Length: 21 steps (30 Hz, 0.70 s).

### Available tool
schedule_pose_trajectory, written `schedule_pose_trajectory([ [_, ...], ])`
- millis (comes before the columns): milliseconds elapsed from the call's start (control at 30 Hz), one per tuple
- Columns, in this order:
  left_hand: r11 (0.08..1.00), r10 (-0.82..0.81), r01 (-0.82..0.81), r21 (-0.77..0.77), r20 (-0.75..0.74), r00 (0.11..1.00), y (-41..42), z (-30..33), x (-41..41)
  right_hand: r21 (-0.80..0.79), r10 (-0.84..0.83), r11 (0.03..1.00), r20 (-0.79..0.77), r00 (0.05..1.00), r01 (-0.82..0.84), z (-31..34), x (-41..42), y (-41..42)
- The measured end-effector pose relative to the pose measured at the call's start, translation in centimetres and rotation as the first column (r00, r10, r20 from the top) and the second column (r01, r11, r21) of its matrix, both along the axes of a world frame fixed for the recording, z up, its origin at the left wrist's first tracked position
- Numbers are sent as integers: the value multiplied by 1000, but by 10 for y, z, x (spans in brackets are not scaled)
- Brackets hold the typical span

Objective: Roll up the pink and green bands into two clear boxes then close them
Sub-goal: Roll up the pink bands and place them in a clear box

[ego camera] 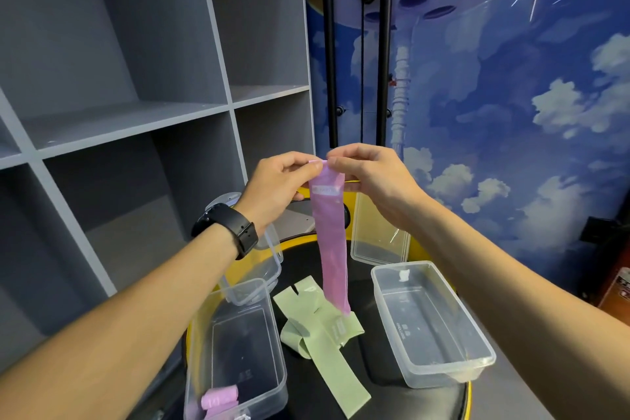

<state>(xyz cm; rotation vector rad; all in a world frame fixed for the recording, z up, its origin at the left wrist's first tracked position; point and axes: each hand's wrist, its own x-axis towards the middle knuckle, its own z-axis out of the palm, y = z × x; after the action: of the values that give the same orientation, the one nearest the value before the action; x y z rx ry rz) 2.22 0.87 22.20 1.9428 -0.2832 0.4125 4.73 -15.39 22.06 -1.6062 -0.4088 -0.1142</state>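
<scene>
A pink band [331,242] hangs straight down above the round black table [375,361], its top edge pinched by both hands. My left hand [279,184] and my right hand [371,177] meet at that edge, thumbs and fingers curled on it. Its lower tip dangles just over the green bands [320,327], which lie loose and tangled on the table. The left clear box [238,351] holds rolled pink bands [218,399] in its near corner. The right clear box [429,320] holds nothing.
One clear lid [378,235] leans at the table's back right, another lid [262,266] lies behind the left box. Grey shelving [136,106] stands to the left. Black poles [329,44] and a blue sky mural [511,112] rise behind the table.
</scene>
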Motion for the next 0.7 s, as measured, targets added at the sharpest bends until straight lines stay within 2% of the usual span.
schedule_pose_trajectory([
  [200, 999, -15, 16, 39, -20, 1000, -2, -3, -2, 19, 2, 1000, 7, 1000, -2, -2, 0, -2],
  [567, 1000, 3, -3, -13, -10, 1000, 1, 3, -3, 28, 58, 998, -38, 998, -57, -11, -2, 2],
  [700, 999, 51, -51, 17, 3, 999, 1, 2, -2, 1, -48, 999, -8, 999, 48, -16, -4, 6],
])
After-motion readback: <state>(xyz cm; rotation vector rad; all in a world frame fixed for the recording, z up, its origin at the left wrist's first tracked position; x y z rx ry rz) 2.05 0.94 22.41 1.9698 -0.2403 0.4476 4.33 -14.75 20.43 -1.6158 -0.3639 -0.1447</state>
